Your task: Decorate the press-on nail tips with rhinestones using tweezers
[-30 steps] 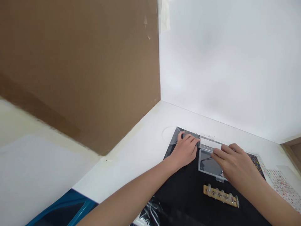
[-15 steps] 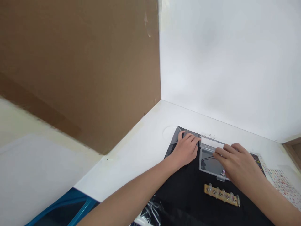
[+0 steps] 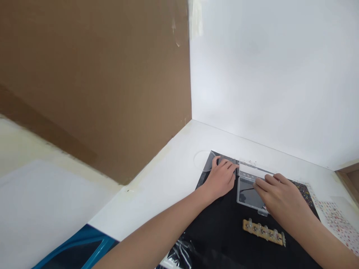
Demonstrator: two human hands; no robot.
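A clear, shallow plastic case (image 3: 249, 203) lies open on a black mat (image 3: 215, 231), its hinged lid folded back. My left hand (image 3: 220, 179) rests at the case's left side, fingers spread and the index fingertip at the lid's edge. Over the right part of the case is my right hand (image 3: 280, 194), thumb and fingers pinched together; anything between them is hidden. Part of the case and its contents are covered by this hand. Nearer me lies a wooden strip (image 3: 263, 231) bearing several clear, nail-tip-like pieces.
A clear round dish (image 3: 200, 160) overlaps the mat's far left corner. Sheets with small coloured dots (image 3: 336, 220) lie at right. A brown board (image 3: 112, 82) and a white wall (image 3: 266, 74) border the table. Crinkled clear plastic (image 3: 181, 254) and a blue object (image 3: 81, 246) are in front.
My right hand has shifted slightly over the case, with its fingers still pinched. My left hand stays in place. The view has moved very little.
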